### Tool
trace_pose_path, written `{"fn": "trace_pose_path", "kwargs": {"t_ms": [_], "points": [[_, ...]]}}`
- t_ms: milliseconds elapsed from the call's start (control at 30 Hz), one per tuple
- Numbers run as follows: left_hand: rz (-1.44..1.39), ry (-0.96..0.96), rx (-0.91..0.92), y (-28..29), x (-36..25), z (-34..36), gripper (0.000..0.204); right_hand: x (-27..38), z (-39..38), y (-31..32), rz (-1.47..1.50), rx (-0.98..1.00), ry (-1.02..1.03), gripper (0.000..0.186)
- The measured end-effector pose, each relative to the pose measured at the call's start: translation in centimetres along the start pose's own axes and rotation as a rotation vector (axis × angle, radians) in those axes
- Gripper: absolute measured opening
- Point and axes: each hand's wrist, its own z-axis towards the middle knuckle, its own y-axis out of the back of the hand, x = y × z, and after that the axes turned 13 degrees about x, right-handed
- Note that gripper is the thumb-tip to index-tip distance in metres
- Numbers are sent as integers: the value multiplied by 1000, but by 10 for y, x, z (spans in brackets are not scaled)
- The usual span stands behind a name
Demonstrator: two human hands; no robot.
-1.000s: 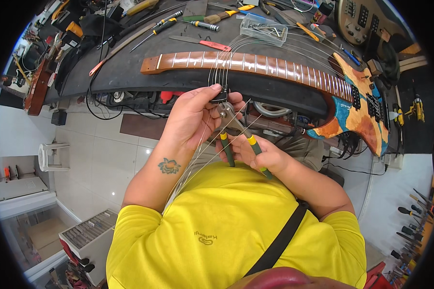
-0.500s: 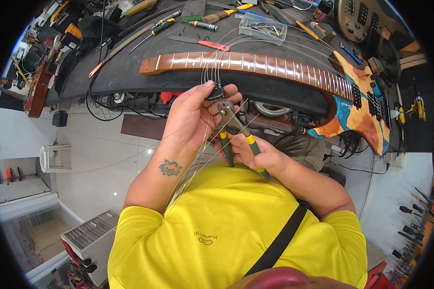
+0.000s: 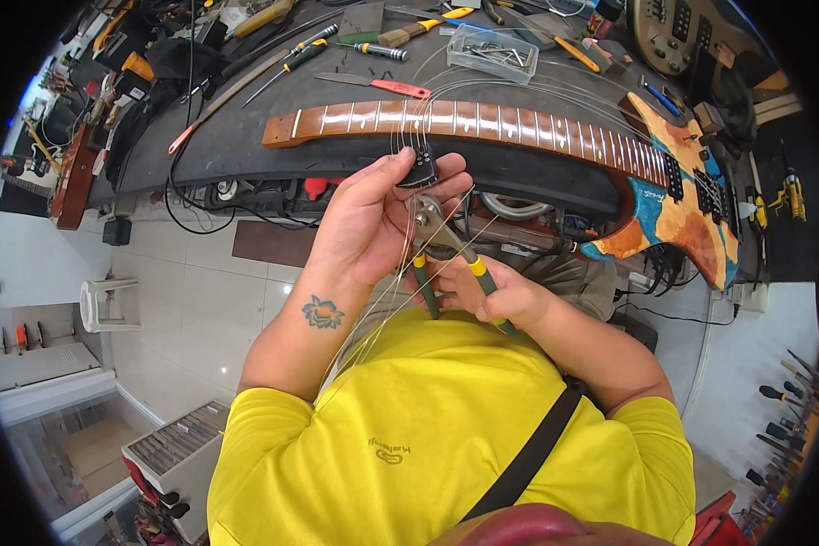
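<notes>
My left hand (image 3: 359,218) pinches a small black headpiece (image 3: 421,169) between thumb and fingers, just in front of the guitar neck (image 3: 491,120). Thin guitar strings (image 3: 416,118) arc over the neck into this block, and loose string ends hang below it toward my shirt. In my right hand (image 3: 510,296) is a pair of pliers (image 3: 439,233) with green-and-yellow handles spread apart. Its metal head lies just below the headpiece, beside my left fingers and among the string ends. Whether the jaws touch a string I cannot tell.
The guitar's blue-and-wood body (image 3: 651,214) lies at the bench's right. Behind the neck are a red-handled knife (image 3: 396,87), a clear box of small metal parts (image 3: 476,65), screwdrivers (image 3: 305,56) and a brush (image 3: 408,35). A white stool (image 3: 109,305) stands on the floor at left.
My left hand and the headpiece have shifted slightly right, and the headpiece shows more fully. The pliers' head has dipped a little, farther from the block.
</notes>
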Motion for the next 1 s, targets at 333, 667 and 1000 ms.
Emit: {"fn": "trace_pose_path", "kwargs": {"t_ms": [333, 667, 1000], "points": [[55, 4, 14, 3, 0, -3, 32, 4, 3, -4, -50, -7, -7, 101], [101, -84, -22, -8, 9, -12, 33, 4, 4, -7, -55, -39, -5, 99], [60, -67, -35, 8, 10, -8, 38, 4, 10, -7, -291, -166, 17, 66]]}}
